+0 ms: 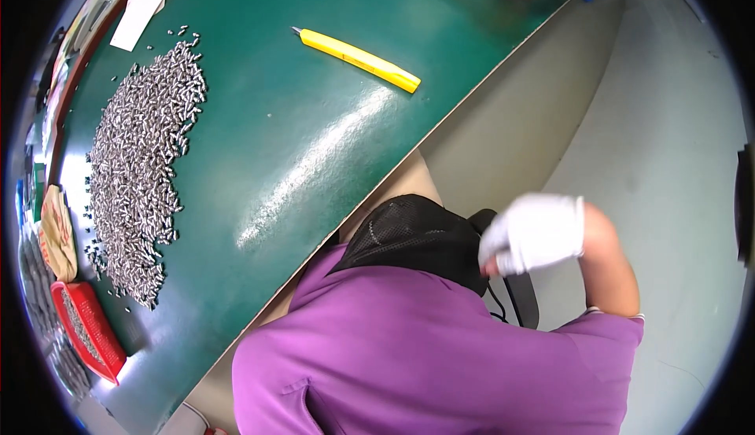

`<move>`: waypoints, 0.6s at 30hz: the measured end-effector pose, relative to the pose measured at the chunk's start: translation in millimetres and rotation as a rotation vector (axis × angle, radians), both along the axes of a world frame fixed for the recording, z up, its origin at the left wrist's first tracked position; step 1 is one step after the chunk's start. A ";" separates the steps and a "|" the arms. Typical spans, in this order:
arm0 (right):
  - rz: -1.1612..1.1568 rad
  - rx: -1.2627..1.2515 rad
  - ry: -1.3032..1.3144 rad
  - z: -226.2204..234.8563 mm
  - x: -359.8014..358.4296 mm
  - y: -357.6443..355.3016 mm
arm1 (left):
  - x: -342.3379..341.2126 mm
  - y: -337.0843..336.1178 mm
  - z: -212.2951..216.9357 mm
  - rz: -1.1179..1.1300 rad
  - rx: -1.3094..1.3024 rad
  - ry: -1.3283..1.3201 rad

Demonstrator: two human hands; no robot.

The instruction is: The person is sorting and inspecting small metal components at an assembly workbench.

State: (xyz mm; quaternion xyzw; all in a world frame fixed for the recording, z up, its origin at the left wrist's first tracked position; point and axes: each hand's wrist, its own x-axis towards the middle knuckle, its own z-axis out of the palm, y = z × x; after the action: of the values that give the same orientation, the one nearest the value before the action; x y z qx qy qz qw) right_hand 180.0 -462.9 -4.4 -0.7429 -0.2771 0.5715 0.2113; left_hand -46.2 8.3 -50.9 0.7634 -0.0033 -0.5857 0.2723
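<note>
My right hand (535,234), in a white glove, reaches toward the black mesh bag (417,234) at my lap, centre-right of the frame; its fingers curl, but I cannot tell whether the grip pinches anything. My left hand is out of view. The bag looks soft, dark, netted, tucked below the green table (314,120) edge.

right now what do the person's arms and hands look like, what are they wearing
One hand is in view, covered by a white fabric glove that ends at the wrist. The forearm is bare up to a short purple sleeve with a pale edge, part of a purple shirt. The other hand is out of sight.
</note>
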 end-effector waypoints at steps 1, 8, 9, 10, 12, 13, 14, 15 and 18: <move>-0.055 0.074 -0.125 6.0 8.1 0.4 | -1.9 -1.9 1.3 0.015 0.002 -0.003; -0.499 0.147 -0.353 34.7 15.9 36.5 | -30.7 -8.9 13.0 0.159 0.035 -0.022; -0.488 0.151 -0.352 36.7 15.8 38.6 | -35.2 -9.6 14.7 0.179 0.039 -0.025; -0.474 0.216 -0.404 38.7 16.6 39.7 | -37.2 -9.9 16.0 0.196 0.043 -0.030; -0.458 0.282 -0.455 42.5 17.8 41.8 | -39.1 -10.5 17.9 0.224 0.050 -0.038; -0.490 0.316 -0.476 44.3 18.5 42.9 | -38.6 -10.8 18.5 0.234 0.053 -0.041; -0.524 0.348 -0.498 44.3 19.7 43.4 | -37.1 -11.2 19.0 0.243 0.056 -0.044; -0.514 0.372 -0.500 46.1 20.4 47.5 | -42.2 -11.9 30.1 0.266 0.075 -0.059; -0.493 0.464 -0.613 52.7 13.7 71.1 | -16.0 -28.0 75.6 0.588 0.019 -0.343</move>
State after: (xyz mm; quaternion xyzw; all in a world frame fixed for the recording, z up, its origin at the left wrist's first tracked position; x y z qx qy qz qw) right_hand 193.8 -391.9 48.3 -0.8546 -0.2626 0.1806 0.4100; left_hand -62.2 -19.7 24.7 0.8216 0.1767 -0.3450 0.4179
